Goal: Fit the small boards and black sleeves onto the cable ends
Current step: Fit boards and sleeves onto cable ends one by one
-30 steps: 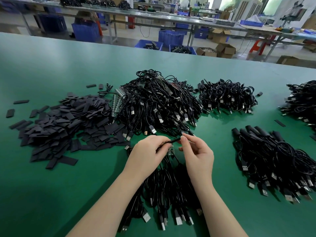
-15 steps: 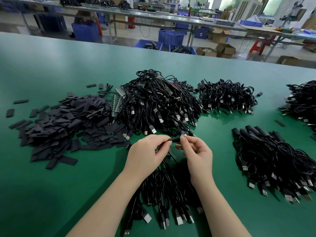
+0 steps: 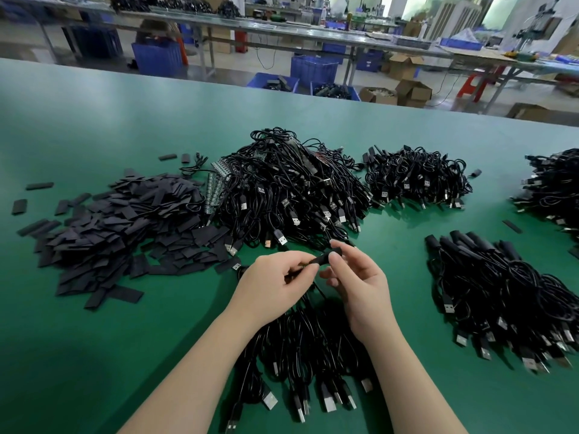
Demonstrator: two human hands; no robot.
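Sleeve [image 3: 324,259] sits pinched between your two hands above the green table [image 3: 94,339], your left hand [image 3: 275,286] gripping one end and your right hand [image 3: 360,286] holding the other between thumb and forefinger. Loose sleeves [image 3: 125,227] lie heaped to the left, cables [image 3: 291,189] just behind your hands.

My head camera, the only view, looks forward and down across the green worktop [image 3: 94,339] toward its far edge, close above my hands [image 3: 316,283].
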